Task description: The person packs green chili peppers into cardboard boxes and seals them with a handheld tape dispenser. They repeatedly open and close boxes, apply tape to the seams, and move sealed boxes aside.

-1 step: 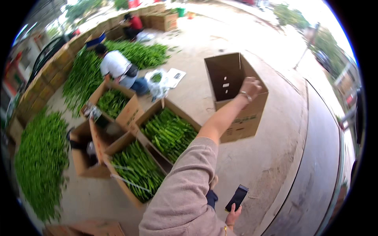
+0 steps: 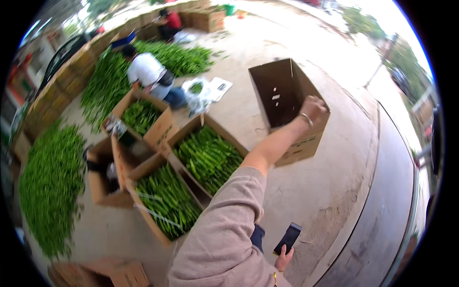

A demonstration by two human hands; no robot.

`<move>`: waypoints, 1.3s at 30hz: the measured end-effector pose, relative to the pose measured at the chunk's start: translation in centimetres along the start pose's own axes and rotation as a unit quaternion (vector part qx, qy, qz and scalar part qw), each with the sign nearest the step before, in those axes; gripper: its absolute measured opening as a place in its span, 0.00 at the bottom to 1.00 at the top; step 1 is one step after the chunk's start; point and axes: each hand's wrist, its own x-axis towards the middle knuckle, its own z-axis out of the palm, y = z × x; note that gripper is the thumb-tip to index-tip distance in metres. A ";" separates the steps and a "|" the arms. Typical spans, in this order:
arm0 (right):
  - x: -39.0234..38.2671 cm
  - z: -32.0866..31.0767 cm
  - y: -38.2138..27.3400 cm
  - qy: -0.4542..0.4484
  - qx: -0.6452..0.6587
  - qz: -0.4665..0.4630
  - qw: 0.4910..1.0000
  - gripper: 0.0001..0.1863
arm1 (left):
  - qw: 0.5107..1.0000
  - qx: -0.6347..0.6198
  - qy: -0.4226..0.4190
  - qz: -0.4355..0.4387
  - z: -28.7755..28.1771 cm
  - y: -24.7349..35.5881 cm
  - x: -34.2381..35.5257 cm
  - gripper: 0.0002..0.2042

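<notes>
My left arm, in a beige sleeve, reaches across to the right. My left hand (image 2: 313,108), with a bracelet at the wrist, is closed at the near rim of a tall open cardboard box (image 2: 304,147). A few small white patches show inside that box. Lower down, my right hand (image 2: 284,260) holds a dark phone (image 2: 288,237), its fingers wrapped round the lower end; the forearm is hidden behind my left sleeve. Left of my arm stand two cartons packed with long green vegetables (image 2: 206,157) and more green vegetables (image 2: 168,201); white straps cross the nearer one.
Another carton of greens (image 2: 139,116) and a carton holding dark and plastic items (image 2: 98,184) stand farther left. Loose greens (image 2: 50,186) cover the floor. A person in white (image 2: 147,71) crouches beside plastic bags (image 2: 197,99); a person in red sits farther back. Stacked cartons (image 2: 62,98) line the left.
The view has shifted a little, so most of the scene sits slightly higher and farther right. My left hand is closer to the box's right corner. The phone stays in my right hand.
</notes>
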 end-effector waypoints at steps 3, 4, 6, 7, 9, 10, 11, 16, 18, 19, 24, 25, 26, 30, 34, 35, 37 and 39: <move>10.1 0.0 0.9 -0.131 -0.077 -0.015 0.988 0.22 | 0.996 -0.049 0.023 -0.073 5.1 2.9 -9.2 0.03; 13.6 0.6 0.3 -0.159 -0.118 -0.030 0.980 0.21 | 0.990 -0.083 0.013 -0.113 7.9 4.6 -16.2 0.04; 19.8 3.0 1.2 -0.276 -0.099 -0.035 0.955 0.21 | 0.966 -0.127 -0.049 -0.221 10.2 7.7 -33.0 0.06; 23.2 3.9 2.2 -0.336 -0.090 -0.037 0.937 0.20 | 0.933 -0.126 -0.076 -0.329 8.8 9.7 -42.1 0.07; 33.2 4.8 4.0 -0.408 -0.193 -0.151 0.879 0.23 | 0.776 -0.157 -0.169 -0.587 3.6 15.8 -55.9 0.08; 37.9 5.0 6.5 -0.450 -0.131 -0.077 0.880 0.20 | 0.678 -0.151 -0.167 -0.700 0.0 17.2 -60.3 0.08; 41.3 5.7 5.1 -0.488 -0.179 -0.070 0.851 0.21 | 0.548 -0.108 -0.121 -0.821 -5.9 20.7 -66.2 0.08; 45.3 14.7 -2.6 -0.471 -0.363 -0.261 0.760 0.25 | 0.155 0.293 0.092 -0.939 -28.0 38.1 -71.6 0.13; 42.6 18.5 -3.2 -0.492 -0.418 -0.288 0.708 0.27 | 0.136 0.214 0.217 -0.943 -27.7 41.4 -69.2 0.13; 40.1 21.1 -1.3 -0.534 -0.428 -0.285 0.671 0.26 | 0.109 0.179 0.264 -0.942 -27.5 45.6 -68.3 0.12; 22.5 23.5 -1.4 -0.641 -0.349 -0.378 0.569 0.28 | 0.126 -0.268 0.289 -0.911 -18.9 43.3 -60.6 0.22; 17.5 22.4 -1.9 -0.672 -0.360 -0.382 0.522 0.29 | 0.147 -0.344 0.324 -0.869 -17.6 43.5 -60.0 0.25; 14.2 21.8 -1.8 -0.692 -0.333 -0.402 0.498 0.29 | 0.168 -0.417 0.357 -0.819 -16.3 41.9 -58.6 0.27; -1.7 15.2 1.7 -0.782 -0.259 -0.409 0.393 0.31 | 0.081 -0.491 0.438 -0.748 -16.2 41.4 -58.4 0.23; -10.9 10.7 2.7 -0.824 -0.223 -0.415 0.315 0.30 | 0.110 -0.327 0.621 -0.704 -20.3 44.1 -60.8 0.17; -11.5 11.7 3.9 -0.833 -0.205 -0.444 0.261 0.31 | 0.135 -0.302 0.636 -0.697 -21.6 44.8 -61.0 0.18; -14.7 12.7 2.2 -0.811 -0.145 -0.533 0.192 0.31 | 0.086 -0.189 0.690 -0.694 -25.4 46.5 -61.8 0.25; -17.5 18.2 2.9 -0.738 -0.189 -0.584 0.279 0.37 | 0.133 -0.031 0.589 -0.797 -27.0 49.1 -66.0 0.32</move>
